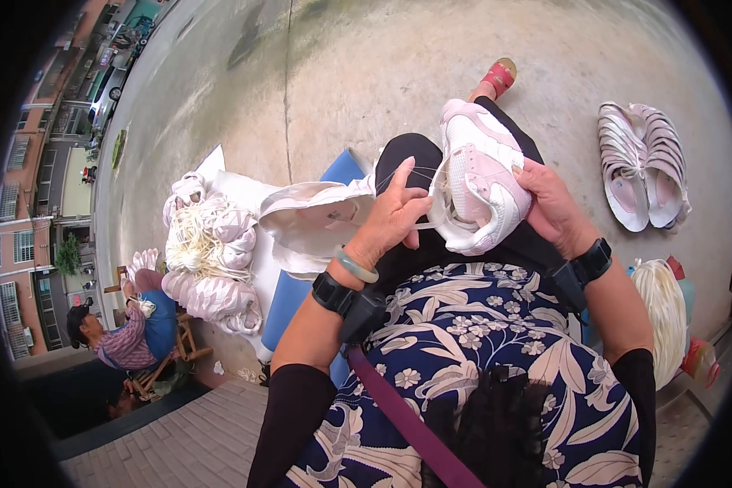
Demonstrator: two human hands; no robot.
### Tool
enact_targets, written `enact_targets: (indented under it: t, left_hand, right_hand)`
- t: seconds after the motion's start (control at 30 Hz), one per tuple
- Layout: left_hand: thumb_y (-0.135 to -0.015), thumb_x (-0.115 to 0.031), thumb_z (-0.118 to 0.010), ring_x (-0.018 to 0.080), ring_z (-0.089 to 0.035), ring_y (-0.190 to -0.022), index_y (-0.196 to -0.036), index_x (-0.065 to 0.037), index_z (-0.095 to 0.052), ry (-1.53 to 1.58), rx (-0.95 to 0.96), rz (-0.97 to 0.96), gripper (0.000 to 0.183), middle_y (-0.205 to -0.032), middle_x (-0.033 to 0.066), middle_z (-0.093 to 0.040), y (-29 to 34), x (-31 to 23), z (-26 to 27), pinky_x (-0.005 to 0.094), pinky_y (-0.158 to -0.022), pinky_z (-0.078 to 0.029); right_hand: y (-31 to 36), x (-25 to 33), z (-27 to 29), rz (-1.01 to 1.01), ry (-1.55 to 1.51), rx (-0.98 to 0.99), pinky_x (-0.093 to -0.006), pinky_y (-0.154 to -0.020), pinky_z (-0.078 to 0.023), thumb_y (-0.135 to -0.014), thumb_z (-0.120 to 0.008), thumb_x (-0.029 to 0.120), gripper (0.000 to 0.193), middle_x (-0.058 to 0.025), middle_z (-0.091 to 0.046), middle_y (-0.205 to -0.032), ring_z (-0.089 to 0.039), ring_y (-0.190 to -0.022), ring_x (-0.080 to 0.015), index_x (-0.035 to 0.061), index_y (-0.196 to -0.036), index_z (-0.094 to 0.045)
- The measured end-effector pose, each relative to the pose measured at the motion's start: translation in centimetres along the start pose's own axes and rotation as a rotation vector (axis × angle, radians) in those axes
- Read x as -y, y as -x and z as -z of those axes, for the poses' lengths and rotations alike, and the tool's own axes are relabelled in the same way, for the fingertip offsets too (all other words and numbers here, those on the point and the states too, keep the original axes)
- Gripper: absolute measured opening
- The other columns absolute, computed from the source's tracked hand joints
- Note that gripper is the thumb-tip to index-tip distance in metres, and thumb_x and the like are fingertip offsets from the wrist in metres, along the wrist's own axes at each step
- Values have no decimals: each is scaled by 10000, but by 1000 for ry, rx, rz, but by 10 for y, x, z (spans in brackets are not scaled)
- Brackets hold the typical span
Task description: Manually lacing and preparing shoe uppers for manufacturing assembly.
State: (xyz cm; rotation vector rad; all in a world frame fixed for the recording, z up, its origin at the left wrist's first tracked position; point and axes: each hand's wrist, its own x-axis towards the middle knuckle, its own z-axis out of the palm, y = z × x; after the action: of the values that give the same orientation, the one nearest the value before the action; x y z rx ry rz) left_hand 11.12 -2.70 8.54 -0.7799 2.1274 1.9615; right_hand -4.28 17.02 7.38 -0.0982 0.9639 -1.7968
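Work looked partway along to us: the pink-and-white shoe upper point(496, 167) was held above our lap, its panels already joined into a rounded form, while a thin strand point(421, 173) and a narrow white cord point(420, 227) showed at its left side, so we judged the threading there unfinished. The fingers of our right hand point(555, 205) gripped the upper's right side, the thumb pressed on its face; those of our left hand point(393, 213) were bent just beside it, near strand and cord, and we could not tell whether they pinched either one. On the concrete floor point(358, 73) to our right lay two nested stacks of similar uppers point(665, 159), tied together in the middle, which seemed done to us; to our left, a jumbled pile point(224, 297) topped with tangled cream strands point(199, 240) and one wide-open upper point(307, 218) were perhaps left, though we could not confirm either. The held piece mixed smooth white overlays with soft pink panels and a mesh-like patch, curving in at the opening. The open one sagged into a boat shape, its lining pale. The stacked edges overlapped in ribs, and beside our right forearm a cream hank point(660, 321) fell in fine, straight lengths.
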Motion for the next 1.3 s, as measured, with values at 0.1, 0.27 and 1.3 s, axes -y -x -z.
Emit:
enact_targets:
  t: [0.1, 0.27, 1.3]
  left_hand:
    - [-789, -154, -563, 137, -548, -444, -1410, -18, -66, -6, 34, -94, 806, -875, 158, -638, -3, -3, -9, 238, -383, -438]
    - [-750, -94, -585, 143, -568, -459, -1417, -44, -51, -211, -39, -282, 855, -846, 155, -643, -6, -12, -13, 241, -399, -452]
    - [-891, -295, -400, 181, -633, -782, -933, 35, -618, -7, -34, -277, 398, -858, 123, -651, -84, -32, 74, 274, -734, -494]
  right_hand:
    - [-5, 1, -1, 7, 16, 21, -314, -894, -456, -915, -437, 100, 329, -120, -562, -1141, -566, -1021, -178, -47, -1209, -452]
    - [-13, -4, -5, 38, -19, 46, -294, -857, -465, -930, -446, 151, 317, -111, -569, -1128, -574, -989, -168, -32, -1186, -478]
    - [-33, 4, -56, -393, 737, 537, -247, -742, -474, -676, -757, 197, 462, -76, -641, -942, -606, -818, -137, -18, -1047, -585]
